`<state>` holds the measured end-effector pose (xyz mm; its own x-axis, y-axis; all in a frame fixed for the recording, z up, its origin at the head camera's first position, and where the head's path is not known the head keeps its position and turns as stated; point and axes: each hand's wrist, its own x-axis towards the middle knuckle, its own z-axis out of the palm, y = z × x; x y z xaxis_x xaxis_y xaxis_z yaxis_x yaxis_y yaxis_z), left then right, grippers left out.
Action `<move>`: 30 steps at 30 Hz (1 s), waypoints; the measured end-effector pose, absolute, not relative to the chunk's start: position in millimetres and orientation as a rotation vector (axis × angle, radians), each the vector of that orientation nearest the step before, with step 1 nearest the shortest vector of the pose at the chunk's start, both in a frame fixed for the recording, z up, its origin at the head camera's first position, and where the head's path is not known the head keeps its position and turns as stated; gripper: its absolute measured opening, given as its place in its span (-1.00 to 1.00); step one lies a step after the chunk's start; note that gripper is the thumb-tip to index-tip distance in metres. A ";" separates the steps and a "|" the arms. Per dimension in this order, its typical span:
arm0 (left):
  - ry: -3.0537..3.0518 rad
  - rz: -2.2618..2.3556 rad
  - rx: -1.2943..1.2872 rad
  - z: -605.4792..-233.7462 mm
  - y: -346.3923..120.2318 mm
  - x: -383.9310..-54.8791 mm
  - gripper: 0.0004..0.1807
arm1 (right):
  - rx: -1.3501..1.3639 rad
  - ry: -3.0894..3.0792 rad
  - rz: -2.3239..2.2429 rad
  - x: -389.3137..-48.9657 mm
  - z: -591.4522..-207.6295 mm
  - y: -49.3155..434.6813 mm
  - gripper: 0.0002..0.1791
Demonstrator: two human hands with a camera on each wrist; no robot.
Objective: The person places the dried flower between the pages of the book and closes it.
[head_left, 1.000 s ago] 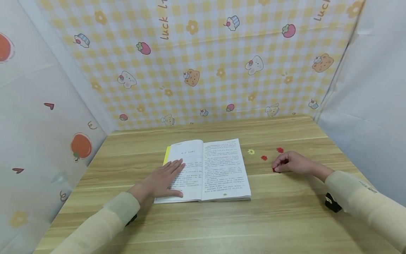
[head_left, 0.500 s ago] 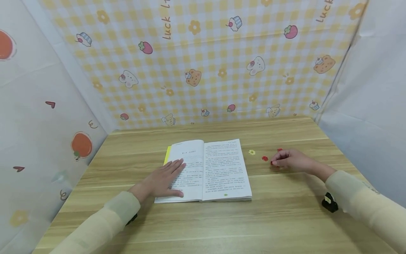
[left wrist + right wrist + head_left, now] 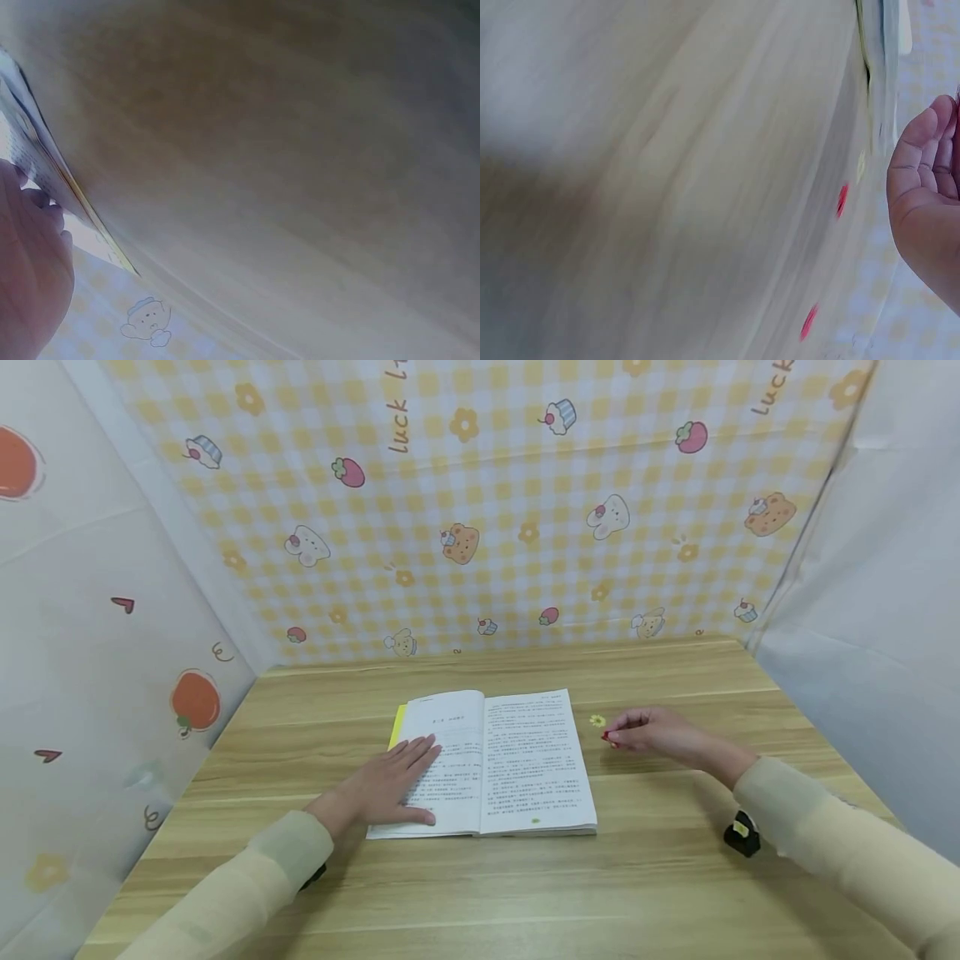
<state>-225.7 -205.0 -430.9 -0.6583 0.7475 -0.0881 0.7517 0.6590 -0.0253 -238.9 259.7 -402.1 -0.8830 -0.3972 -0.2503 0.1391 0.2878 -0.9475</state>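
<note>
An open book point(image 3: 531, 768) with printed pages lies on the table. My left hand point(image 3: 393, 785) rests flat on its left page, fingers spread. Just right of the book, my right hand point(image 3: 652, 733) pinches a small red flower point(image 3: 609, 740) between thumb and fingertips, above the table. A small yellow flower point(image 3: 597, 720) lies close to those fingertips. In the right wrist view, two more red flowers, one nearer point(image 3: 808, 322) and one farther point(image 3: 842, 200), lie on the table; in the head view the right hand hides them.
The wooden table point(image 3: 525, 893) ends at a checked cloth backdrop point(image 3: 510, 510), with white cloth walls at both sides. A yellow cover edge point(image 3: 398, 724) sticks out at the book's left. Dark wrist-worn devices hang under both sleeves, the right one point(image 3: 742, 835) low over the table.
My right hand has moved left toward the book with the red flower pinched in it, passing over the two lying red flowers. My left hand stays on the page.
</note>
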 end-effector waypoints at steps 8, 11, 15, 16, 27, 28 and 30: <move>2.791 -0.107 1.228 -429.7 -205.1 -225.4 0.21 | -0.256 2.056 -1.673 -243.8 -397.9 221.4 -0.70; 2.786 -0.116 1.214 -429.5 -205.4 -225.5 0.21 | -0.252 2.043 -1.649 -245.9 -397.1 206.5 -0.72; 2.785 -0.118 1.204 -430.0 -205.5 -226.3 0.22 | -0.268 2.057 -1.590 -248.3 -398.2 188.2 -0.75; 2.782 -0.117 1.200 -429.8 -205.4 -226.5 0.22 | -0.275 2.056 -1.583 -248.5 -398.1 183.9 -0.75; 2.784 -0.147 1.182 -431.7 -205.5 -226.9 0.24 | -0.372 2.095 -1.486 -254.6 -398.7 134.1 -0.82; 2.785 -0.144 1.181 -431.7 -205.6 -226.5 0.24 | -0.377 2.089 -1.483 -255.2 -399.0 130.4 -0.83; 2.785 -0.137 1.172 -431.5 -206.1 -225.5 0.24 | -0.387 2.089 -1.476 -255.6 -399.2 123.1 -0.84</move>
<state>-225.5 -206.1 -431.5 -0.6939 0.7059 -0.1421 0.7165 0.6966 -0.0379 -255.6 123.1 -399.2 -0.8088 -0.5239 -0.2673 0.0769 0.3563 -0.9312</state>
